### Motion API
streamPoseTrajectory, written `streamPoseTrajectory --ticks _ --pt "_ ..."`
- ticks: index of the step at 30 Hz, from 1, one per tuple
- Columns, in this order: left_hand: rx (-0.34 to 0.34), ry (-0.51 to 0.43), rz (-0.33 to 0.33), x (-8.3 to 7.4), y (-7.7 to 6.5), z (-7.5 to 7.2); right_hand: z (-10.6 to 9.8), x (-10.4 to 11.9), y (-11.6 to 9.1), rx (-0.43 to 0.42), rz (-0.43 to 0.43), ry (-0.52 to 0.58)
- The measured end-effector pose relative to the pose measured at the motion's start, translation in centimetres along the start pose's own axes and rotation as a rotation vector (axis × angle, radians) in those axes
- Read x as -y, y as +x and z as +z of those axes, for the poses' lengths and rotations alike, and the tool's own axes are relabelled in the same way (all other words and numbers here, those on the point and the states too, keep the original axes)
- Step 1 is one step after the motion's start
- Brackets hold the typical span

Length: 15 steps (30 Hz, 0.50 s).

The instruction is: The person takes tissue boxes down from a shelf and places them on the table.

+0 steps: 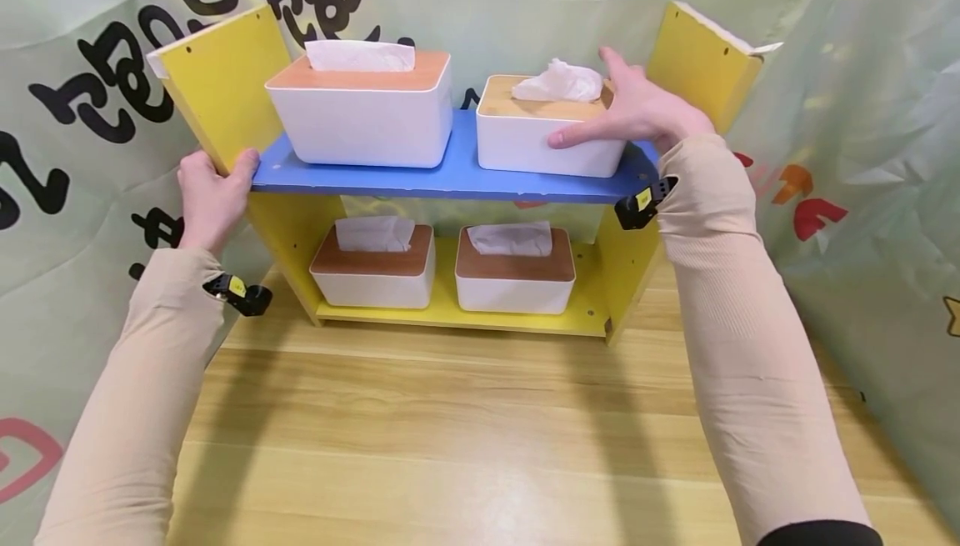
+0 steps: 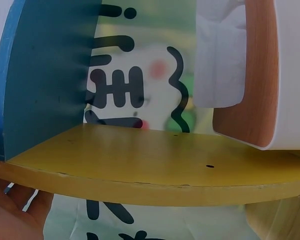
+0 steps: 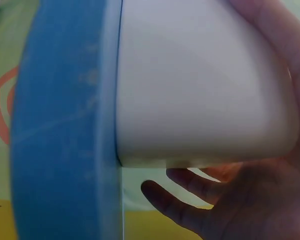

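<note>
My right hand (image 1: 645,108) spans the right end of a white tissue box (image 1: 547,146) with a light wooden lid and crumpled tissue. Its thumb lies along the front face and its other fingers reach round to the far side. In the right wrist view this box (image 3: 200,95) sits right against the blue shelf board (image 3: 60,110). My left hand (image 1: 213,196) grips the yellow left side panel (image 1: 232,87) where it meets the blue board (image 1: 450,182). In the left wrist view, fingers (image 2: 20,200) lie on the panel's outer side.
Another tissue box (image 1: 367,125) stands upper left on the blue board. Two brown-lidded tissue boxes, left (image 1: 375,289) and right (image 1: 513,294), stand on the yellow bottom shelf (image 1: 450,318). The unit stands on a wooden table (image 1: 450,429) before a printed cloth (image 1: 510,4).
</note>
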<state>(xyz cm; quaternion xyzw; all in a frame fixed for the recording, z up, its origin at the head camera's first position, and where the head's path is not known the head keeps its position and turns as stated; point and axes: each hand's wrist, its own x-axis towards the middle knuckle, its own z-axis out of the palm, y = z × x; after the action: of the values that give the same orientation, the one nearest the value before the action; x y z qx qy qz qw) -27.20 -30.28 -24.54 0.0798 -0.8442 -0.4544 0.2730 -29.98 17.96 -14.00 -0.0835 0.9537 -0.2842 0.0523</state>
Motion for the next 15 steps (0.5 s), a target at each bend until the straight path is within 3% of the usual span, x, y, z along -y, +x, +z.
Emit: streamPoseTrajectory --ticks 10,15 --pt "-0.005 0.009 0.010 -0.03 -0.35 -0.03 0.56 -0.19 0.07 0.019 -0.035 0.130" --pt "-0.005 -0.005 0.002 -0.12 -0.20 0.00 0.47 -0.17 0.06 0.019 -0.053 0.121"
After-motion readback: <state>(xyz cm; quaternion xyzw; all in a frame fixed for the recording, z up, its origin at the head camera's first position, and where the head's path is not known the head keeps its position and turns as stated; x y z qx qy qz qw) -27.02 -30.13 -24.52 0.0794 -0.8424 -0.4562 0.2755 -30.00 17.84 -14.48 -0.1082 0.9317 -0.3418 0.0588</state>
